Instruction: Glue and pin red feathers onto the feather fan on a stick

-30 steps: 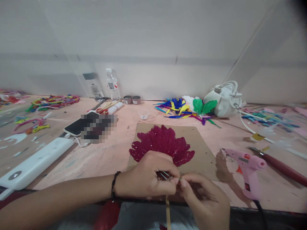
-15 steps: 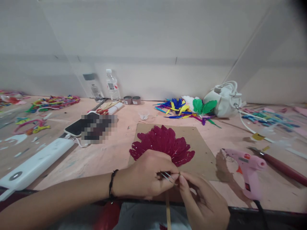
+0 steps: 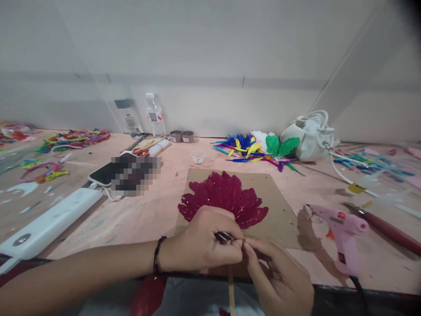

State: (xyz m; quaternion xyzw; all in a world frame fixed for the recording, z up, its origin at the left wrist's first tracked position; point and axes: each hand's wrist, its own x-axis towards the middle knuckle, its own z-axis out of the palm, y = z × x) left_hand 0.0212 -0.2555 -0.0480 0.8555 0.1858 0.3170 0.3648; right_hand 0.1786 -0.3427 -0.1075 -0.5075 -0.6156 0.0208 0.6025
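Observation:
In front of me a fan-shaped spread of dark magenta feathers (image 3: 226, 195) lies on a brown board (image 3: 276, 206). My left hand (image 3: 210, 241), wearing a black cord bracelet, is closed over the near part of the feathers. Two thin silver prongs, which look like tweezers (image 3: 225, 236), show between its fingers. My right hand (image 3: 279, 272) pinches with thumb and forefinger against the left fingertips; what it holds there is too small and covered to make out. Below the hands a flat wooden stick (image 3: 231, 292) points toward me past the table edge; its upper end is hidden.
A pink glue gun (image 3: 344, 235) and a red-handled knife (image 3: 388, 228) lie at right. Behind are coloured feathers (image 3: 245, 147), a white bag (image 3: 311, 138), two small tins (image 3: 182, 136) and a water bottle (image 3: 154, 116). A phone (image 3: 108, 169) and power strip (image 3: 49, 224) lie left.
My left hand has shifted slightly right, and its fingers now cover more of the silver prongs. The right hand stays pinched against it. The view has moved a little.

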